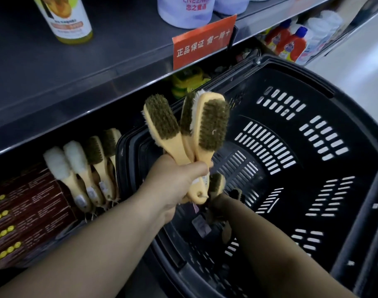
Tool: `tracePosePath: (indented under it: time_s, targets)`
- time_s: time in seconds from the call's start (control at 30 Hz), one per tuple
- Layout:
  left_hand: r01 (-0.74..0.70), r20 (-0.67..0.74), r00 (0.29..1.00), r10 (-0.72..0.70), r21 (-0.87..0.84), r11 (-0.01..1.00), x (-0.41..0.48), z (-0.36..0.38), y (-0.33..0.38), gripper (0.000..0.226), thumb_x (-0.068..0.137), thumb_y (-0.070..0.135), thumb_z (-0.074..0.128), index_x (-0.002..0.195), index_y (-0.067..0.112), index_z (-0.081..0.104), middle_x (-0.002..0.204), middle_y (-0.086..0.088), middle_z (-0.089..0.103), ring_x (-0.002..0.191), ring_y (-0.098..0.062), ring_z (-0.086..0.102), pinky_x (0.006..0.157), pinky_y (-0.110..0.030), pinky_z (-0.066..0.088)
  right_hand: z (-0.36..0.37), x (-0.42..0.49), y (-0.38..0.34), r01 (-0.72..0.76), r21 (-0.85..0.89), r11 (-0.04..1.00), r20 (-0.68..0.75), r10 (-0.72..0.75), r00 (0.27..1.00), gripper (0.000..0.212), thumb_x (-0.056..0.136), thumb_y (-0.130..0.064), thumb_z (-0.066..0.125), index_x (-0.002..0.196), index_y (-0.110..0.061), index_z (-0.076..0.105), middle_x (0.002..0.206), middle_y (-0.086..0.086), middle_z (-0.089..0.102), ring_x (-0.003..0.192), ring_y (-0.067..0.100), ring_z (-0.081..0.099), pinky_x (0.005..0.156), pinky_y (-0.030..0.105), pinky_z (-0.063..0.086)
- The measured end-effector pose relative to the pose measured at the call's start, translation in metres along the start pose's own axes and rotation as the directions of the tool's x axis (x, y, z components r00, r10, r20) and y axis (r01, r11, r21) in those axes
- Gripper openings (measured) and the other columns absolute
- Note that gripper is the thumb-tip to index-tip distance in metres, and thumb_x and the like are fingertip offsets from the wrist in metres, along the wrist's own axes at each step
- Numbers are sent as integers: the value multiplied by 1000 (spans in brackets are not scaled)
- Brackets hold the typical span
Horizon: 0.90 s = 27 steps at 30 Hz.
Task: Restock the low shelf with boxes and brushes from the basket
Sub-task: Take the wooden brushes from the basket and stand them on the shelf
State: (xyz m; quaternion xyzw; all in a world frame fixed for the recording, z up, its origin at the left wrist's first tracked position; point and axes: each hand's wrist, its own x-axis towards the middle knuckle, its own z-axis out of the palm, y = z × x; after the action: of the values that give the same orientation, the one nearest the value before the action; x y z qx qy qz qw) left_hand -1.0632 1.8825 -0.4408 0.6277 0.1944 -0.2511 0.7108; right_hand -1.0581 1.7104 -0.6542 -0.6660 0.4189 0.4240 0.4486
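My left hand [177, 186] grips a bunch of yellow-handled brushes [211, 123] by their handles, bristle heads up, above the near-left corner of the black basket [312, 82]. Down in that corner my right hand [221, 202] is dim and partly hidden behind the bunch. It holds another small brush [216, 183] with its head sticking up. Under my right forearm lies one more brush [226, 231] on the basket floor. On the low shelf, a row of brushes [93, 160] leans beside dark red boxes [33, 207] at the left.
A grey upper shelf [76, 72] overhangs the low one and carries an orange bottle [65, 18] and a red sign [203, 43]. Green and yellow packs [188, 80] sit behind the basket. Red detergent bottles [291, 44] stand at the far right.
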Motion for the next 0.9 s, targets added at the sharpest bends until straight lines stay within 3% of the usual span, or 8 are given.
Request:
tracePosePath:
  time_s: [0.07,0.23,0.3,0.5,0.6,0.67,0.77,0.9]
  targets:
    - [6,15,1000,-7,4,1000,1,2,0,15,78,8,66,90,14,73,90,-6,74,67,-16,64,39,-16,40,-13,-17,-10,-7,-23,1000,114,9,993,30,88,5,48,118,1,52,106,21,62,87,32,61,69,39,53]
    - [-12,-46,999,13,11,1000,1,6,2,15,80,12,69,94,15,69,72,1,69,51,-4,60,35,-12,38,-42,-80,-52,222,-74,972,272,-195,942,16,87,8,51,86,-7,56,56,2,68,51,13,66,53,27,55]
    - [-33,-68,997,34,24,999,1,7,1,13,80,14,70,93,17,69,77,-1,70,60,-10,62,37,-13,41,-52,-109,-58,322,-32,946,317,-296,901,16,86,7,55,87,-9,56,61,2,70,56,12,68,59,24,58]
    - [10,-55,998,-10,-10,1000,-3,5,3,10,77,22,72,85,17,72,63,3,68,43,-9,56,39,-14,35,-73,-197,-49,424,239,874,458,-486,744,21,72,-9,65,93,-9,66,86,10,72,74,18,71,72,30,58]
    - [62,18,998,-61,-38,997,-5,2,5,14,78,26,71,90,18,72,71,0,71,56,-16,61,51,-23,40,-67,-215,-43,541,230,809,411,-585,699,25,76,-3,63,101,-7,62,87,8,71,77,17,69,80,31,55]
    - [85,74,994,-80,-65,994,-7,1,5,20,81,25,70,97,16,72,83,-3,74,70,-20,67,59,-27,49,-58,-220,-41,613,219,759,365,-647,670,26,83,2,58,109,-2,57,83,5,70,73,14,67,74,25,55]
    - [87,154,986,-72,-95,992,-12,0,8,18,86,23,64,99,13,71,79,-2,75,61,-12,69,45,-18,47,-53,-222,-42,670,183,719,333,-687,646,34,83,-5,62,115,0,53,86,5,65,76,15,65,74,26,53]
    - [56,247,968,-39,-65,996,-17,-1,10,25,76,26,70,96,12,69,60,0,67,41,-9,57,33,-13,35,-54,-222,-43,725,215,655,300,-750,589,36,68,-16,69,103,-8,61,82,5,64,76,17,62,76,30,51]
